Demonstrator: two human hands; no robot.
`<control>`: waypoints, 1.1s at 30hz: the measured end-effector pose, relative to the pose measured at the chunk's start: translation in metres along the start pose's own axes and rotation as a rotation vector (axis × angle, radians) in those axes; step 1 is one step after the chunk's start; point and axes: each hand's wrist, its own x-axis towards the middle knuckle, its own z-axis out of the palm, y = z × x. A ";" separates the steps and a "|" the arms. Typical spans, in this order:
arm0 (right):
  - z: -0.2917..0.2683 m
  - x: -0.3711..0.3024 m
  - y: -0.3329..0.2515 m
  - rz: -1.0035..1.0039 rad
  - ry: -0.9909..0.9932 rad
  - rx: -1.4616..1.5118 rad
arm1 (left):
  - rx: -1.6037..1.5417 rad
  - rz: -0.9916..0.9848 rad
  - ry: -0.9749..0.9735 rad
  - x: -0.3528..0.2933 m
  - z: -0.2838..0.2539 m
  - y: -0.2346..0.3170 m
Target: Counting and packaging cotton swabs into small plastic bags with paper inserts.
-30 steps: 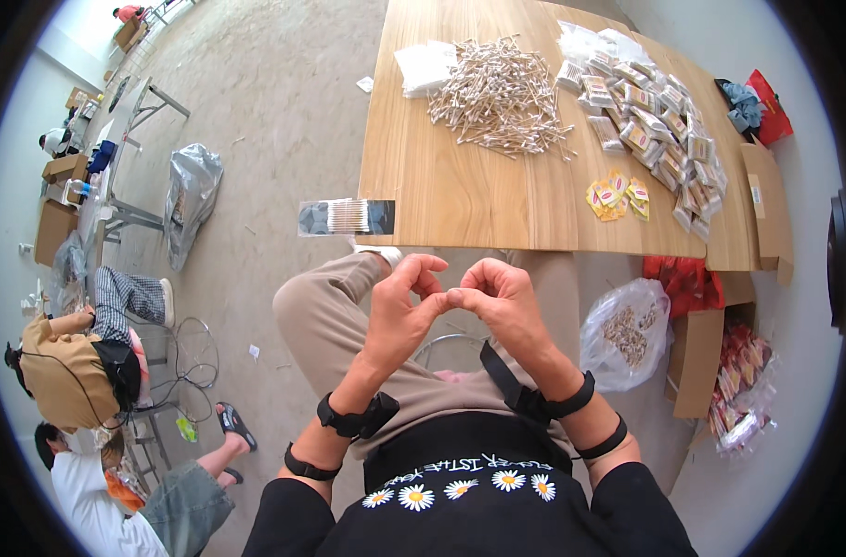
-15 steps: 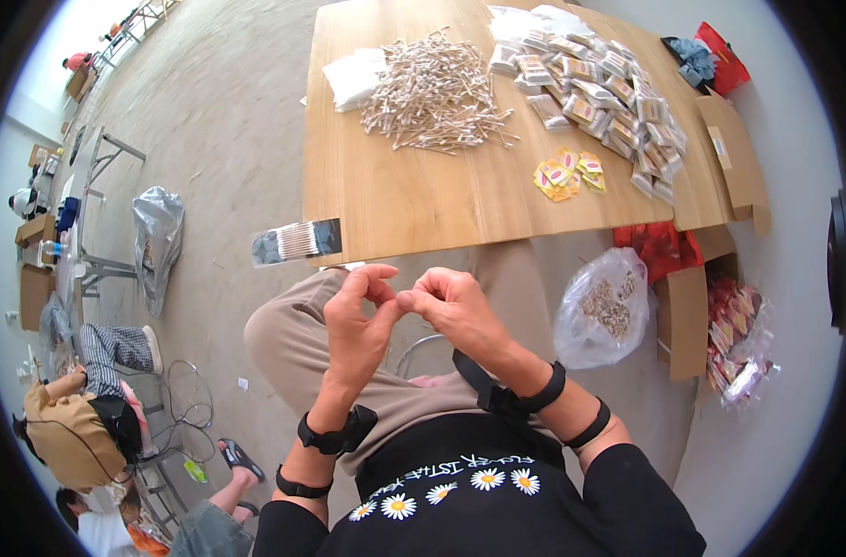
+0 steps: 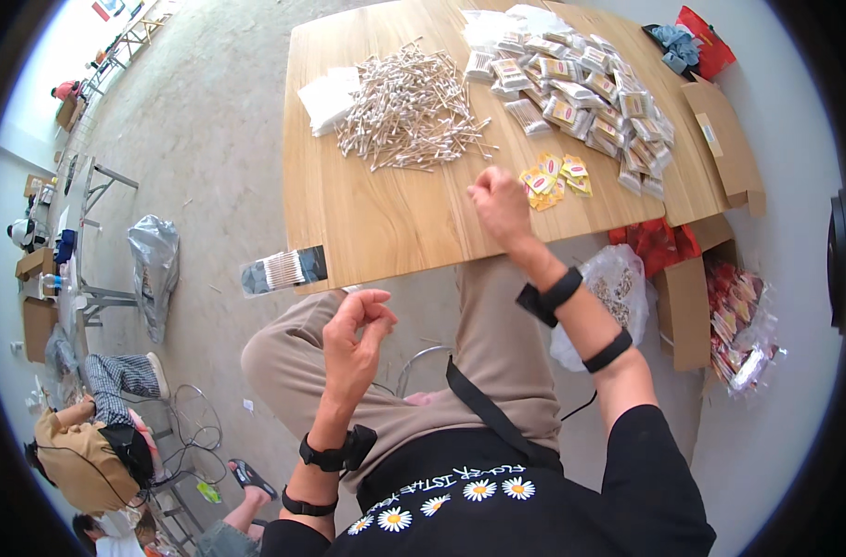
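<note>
My left hand (image 3: 353,343) is raised over my left thigh below the table edge, fingers bent in toward the thumb; anything small between them cannot be made out. Above the table's near part is my right hand (image 3: 499,206), its fingers curled closed and the tips hidden. Just right of it lie small yellow labels (image 3: 542,176). Farther off is a heap of loose cotton swabs (image 3: 409,111), with white sheets or bags (image 3: 328,100) at its left side. A clear bag holding a row of cotton swabs (image 3: 284,270) overhangs the table's near left corner.
Many filled swab packs (image 3: 571,88) pile up on the right of the wooden table (image 3: 376,223). Beside the table are a clear bag of swabs (image 3: 619,292), an open carton (image 3: 683,316) and a bag of red packages (image 3: 734,325). Another person (image 3: 84,459) sits at far left.
My hands have parted. The right one has moved forward and right over the table beside the yellow labels, while the left has stayed over my thigh, slightly lower in view.
</note>
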 end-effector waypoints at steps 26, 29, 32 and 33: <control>-0.029 -0.021 0.004 -0.220 -0.239 0.161 | 0.418 0.337 0.067 0.008 0.006 0.017; -0.044 -0.077 -0.032 -0.385 -0.538 0.326 | 0.638 0.580 0.054 0.011 0.014 0.024; -0.056 -0.106 -0.055 -0.312 -0.635 0.504 | 0.518 0.330 -0.155 -0.001 0.014 0.017; -0.058 -0.112 -0.056 -0.311 -0.632 0.504 | 0.519 0.332 -0.157 -0.004 0.014 0.017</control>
